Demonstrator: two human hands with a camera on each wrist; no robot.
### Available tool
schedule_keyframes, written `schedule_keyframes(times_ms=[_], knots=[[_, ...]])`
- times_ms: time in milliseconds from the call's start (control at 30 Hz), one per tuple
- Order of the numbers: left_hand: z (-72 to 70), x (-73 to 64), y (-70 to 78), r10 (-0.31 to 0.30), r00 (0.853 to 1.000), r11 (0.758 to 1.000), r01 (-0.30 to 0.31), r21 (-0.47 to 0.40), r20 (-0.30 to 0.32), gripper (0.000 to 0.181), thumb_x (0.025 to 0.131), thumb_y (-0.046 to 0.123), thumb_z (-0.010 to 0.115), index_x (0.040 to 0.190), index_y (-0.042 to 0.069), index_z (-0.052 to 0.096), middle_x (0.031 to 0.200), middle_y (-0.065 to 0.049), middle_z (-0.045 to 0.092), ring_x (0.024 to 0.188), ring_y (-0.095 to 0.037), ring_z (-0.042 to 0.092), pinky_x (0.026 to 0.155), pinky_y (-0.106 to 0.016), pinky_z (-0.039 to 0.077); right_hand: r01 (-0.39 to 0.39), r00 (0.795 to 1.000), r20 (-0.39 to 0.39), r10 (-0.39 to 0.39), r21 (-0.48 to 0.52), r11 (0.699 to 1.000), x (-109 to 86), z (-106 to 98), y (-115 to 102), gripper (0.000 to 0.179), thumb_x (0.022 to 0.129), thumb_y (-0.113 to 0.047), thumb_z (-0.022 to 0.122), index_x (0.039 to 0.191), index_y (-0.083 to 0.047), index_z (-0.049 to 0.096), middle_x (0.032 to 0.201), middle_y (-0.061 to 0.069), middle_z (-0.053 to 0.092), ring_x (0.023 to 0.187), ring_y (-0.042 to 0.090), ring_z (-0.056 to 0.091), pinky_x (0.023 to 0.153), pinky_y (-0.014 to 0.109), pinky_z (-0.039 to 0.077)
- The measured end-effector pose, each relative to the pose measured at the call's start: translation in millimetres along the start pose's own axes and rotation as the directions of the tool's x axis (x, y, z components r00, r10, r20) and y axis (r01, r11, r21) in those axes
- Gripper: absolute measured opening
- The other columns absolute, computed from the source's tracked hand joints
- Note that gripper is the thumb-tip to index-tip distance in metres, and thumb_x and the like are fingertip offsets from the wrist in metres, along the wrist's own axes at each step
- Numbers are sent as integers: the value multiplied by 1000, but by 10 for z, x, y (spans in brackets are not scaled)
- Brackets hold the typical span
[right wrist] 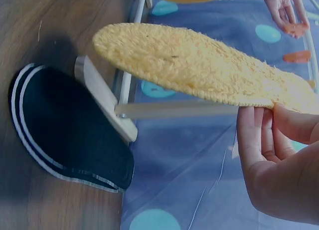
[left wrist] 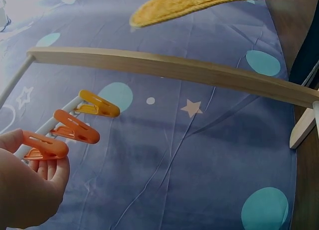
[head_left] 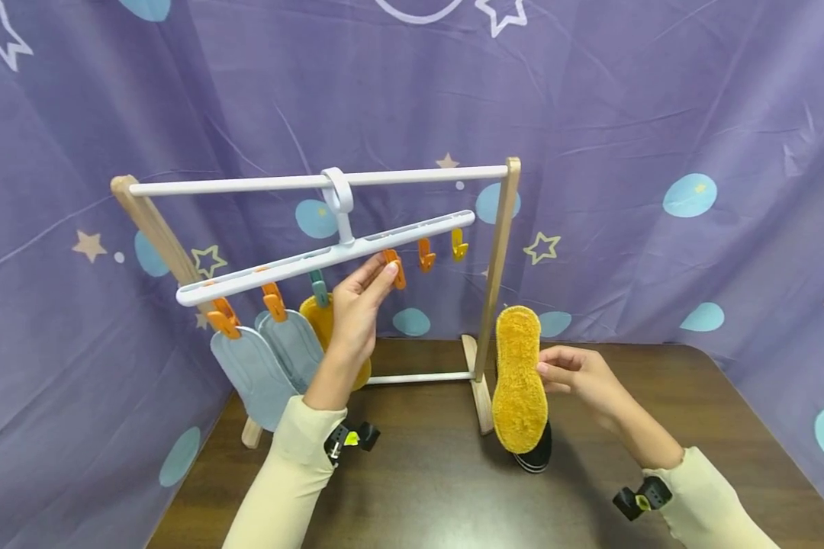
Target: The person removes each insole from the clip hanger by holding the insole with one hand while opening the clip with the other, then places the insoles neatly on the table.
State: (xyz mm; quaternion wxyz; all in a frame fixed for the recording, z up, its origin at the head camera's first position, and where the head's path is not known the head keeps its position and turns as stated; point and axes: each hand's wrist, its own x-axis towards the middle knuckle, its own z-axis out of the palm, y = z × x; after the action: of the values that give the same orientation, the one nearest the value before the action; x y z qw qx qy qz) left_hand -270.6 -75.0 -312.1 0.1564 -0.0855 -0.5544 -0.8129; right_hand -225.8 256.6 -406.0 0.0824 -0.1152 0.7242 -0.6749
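My left hand (head_left: 355, 306) pinches an orange clip (head_left: 396, 271) on the white hanger (head_left: 281, 268), thumb on one side and fingers on the other. Off to the right, my right hand (head_left: 586, 378) holds a fuzzy yellow insole (head_left: 519, 385) upright by its edge, between thumb and fingers. Farther right along the hanger, another orange clip (head_left: 426, 255) and a yellow clip (head_left: 459, 245) hold nothing. Two grey-blue insoles (head_left: 254, 377) hang from orange clips at the left end. Beside them a yellow insole (head_left: 319, 320) hangs from a green clip (head_left: 319, 288), partly hidden by my left arm.
The hanger hooks over the white top bar (head_left: 412, 178) of a wooden-sided rack (head_left: 500, 267) on the brown table (head_left: 419, 465). Black insoles with white edges (right wrist: 70, 125) lie on the table by the rack's right foot (head_left: 479, 393). Behind is a purple patterned curtain (head_left: 632, 114).
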Motion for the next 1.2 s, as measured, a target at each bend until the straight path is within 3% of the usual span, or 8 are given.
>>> schedule_keyframes(times_ms=[367, 1200], knots=[[-13, 10, -1, -6, 1000, 1000, 6, 0, 14, 37, 97, 0, 65, 131, -14, 59, 96, 10, 75, 89, -4, 69, 87, -18, 57, -84, 996, 6, 84, -34, 996, 51, -185, 81, 7, 100, -7, 63, 103, -3, 67, 91, -8, 72, 86, 9, 72, 81, 32, 63], [-31, 41, -22, 6, 999, 1000, -5, -29, 35, 38, 97, -2, 64, 132, -14, 58, 97, 8, 75, 88, -5, 70, 89, -19, 58, -157, 988, -22, 156, -61, 986, 266, -209, 451, 13, 98, -5, 63, 107, 4, 66, 88, -8, 71, 83, 7, 69, 77, 28, 62]])
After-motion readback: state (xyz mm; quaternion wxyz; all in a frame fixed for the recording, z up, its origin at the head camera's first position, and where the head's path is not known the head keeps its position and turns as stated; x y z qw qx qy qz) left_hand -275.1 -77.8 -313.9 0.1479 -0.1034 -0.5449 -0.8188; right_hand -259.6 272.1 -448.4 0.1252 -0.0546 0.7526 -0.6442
